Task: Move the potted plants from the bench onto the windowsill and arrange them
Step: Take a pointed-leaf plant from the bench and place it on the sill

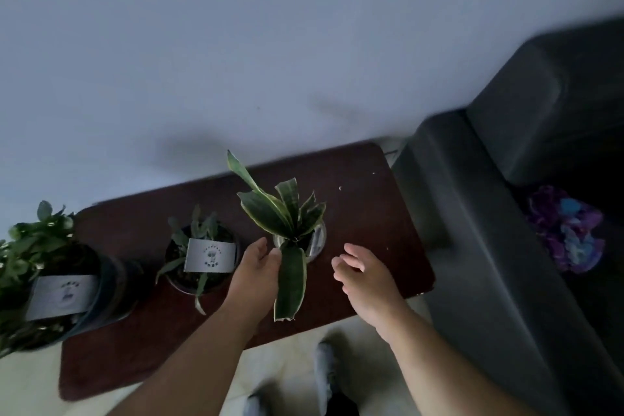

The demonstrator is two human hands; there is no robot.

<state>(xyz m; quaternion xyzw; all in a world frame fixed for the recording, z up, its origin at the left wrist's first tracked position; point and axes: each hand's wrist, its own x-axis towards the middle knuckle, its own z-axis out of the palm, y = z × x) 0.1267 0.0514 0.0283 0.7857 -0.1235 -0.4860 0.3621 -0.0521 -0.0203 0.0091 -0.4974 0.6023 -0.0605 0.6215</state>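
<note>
Three potted plants stand on a dark red-brown bench (364, 213) against a pale wall. The snake plant (287, 213), with yellow-edged leaves, sits in a small pale pot (319, 240) near the bench's middle. My left hand (255, 272) is open at the pot's left side, fingertips by a drooping leaf; contact is unclear. My right hand (366, 275) is open to the pot's right, apart from it. Left of them stands a small dark pot (201, 256) with a white label. A large leafy plant in a dark pot (50, 273) is at the far left.
A dark grey sofa (506, 213) adjoins the bench's right end, with a purple and blue cloth (567, 229) on its seat. Pale floor and my feet (324, 371) show below the bench. No windowsill is in view.
</note>
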